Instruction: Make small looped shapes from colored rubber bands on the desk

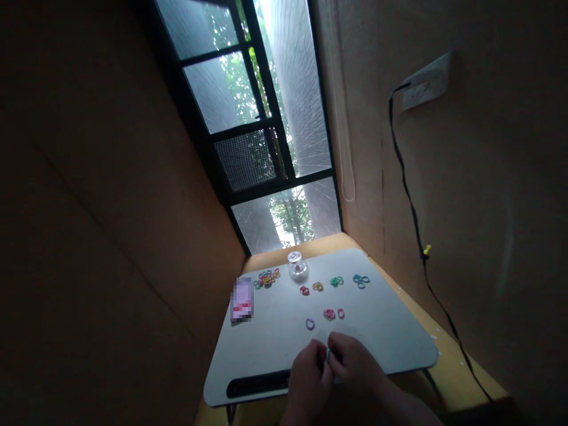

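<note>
My left hand (pixel 309 370) and my right hand (pixel 355 360) meet over the near edge of a small white folding table (pixel 266 343). Between their pinched fingertips is a small green hair tie (pixel 328 354), both hands closed on it. Just beyond my fingers lie a single purple hair tie (pixel 310 324) and a pink cluster of hair ties (pixel 329 315), with one pink hair tie (pixel 341 313) beside it. Farther back sit separate groups: red hair ties (pixel 304 290), yellow hair ties (pixel 318 286), green hair ties (pixel 336 281) and blue hair ties (pixel 361 280).
At the back left is a mixed pile of hair ties (pixel 267 278). A clear round container (pixel 298 269) stands at the back edge. The left side holds a blurred-out purple phone-sized object (pixel 242 299). A black cable (pixel 410 195) hangs from a wall outlet (pixel 428 81) on the right.
</note>
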Available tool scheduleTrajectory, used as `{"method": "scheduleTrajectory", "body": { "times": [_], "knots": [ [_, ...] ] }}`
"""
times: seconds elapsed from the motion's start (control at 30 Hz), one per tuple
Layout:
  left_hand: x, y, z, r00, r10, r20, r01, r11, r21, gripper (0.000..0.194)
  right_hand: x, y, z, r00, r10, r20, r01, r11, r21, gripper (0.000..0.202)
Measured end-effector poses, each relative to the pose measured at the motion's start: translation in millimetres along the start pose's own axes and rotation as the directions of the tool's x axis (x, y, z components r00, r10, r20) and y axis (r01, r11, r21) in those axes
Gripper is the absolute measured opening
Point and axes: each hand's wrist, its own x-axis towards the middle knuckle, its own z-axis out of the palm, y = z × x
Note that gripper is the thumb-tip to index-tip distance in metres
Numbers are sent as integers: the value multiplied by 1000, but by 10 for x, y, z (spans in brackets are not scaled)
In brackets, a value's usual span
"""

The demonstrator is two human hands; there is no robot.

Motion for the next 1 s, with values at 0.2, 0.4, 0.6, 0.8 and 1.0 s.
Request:
{"method": "scheduleTrajectory", "body": {
  "times": [0.2, 0.4, 0.6, 0.8, 1.0],
  "knots": [
    [11, -20, 25, 1000, 12, 10, -12, 999, 40, 8, -15, -4, -20, 1000, -12, 3, 12, 998, 56, 9],
    [33, 61, 46, 1000, -30, 5, 30, 998, 51, 12, -27, -15, -74, 1000, -24, -11, 25, 994, 106, 8],
    [102, 33, 60, 999, -23, 27, 23, 1000, -15, 18, 4, -28, -149, 1000, 9, 2, -10, 990, 138, 5],
    [87, -15, 39, 999, 30, 19, -27, 990, -135, 19, 3, -24, -142, 1000, 18, 15, -19, 991, 132, 5],
    [51, -43, 43, 1000, 26, 0, -26, 997, -77, 17, -4, -34, -113, 1000, 15, 13, -16, 994, 112, 8]
  ]
}}
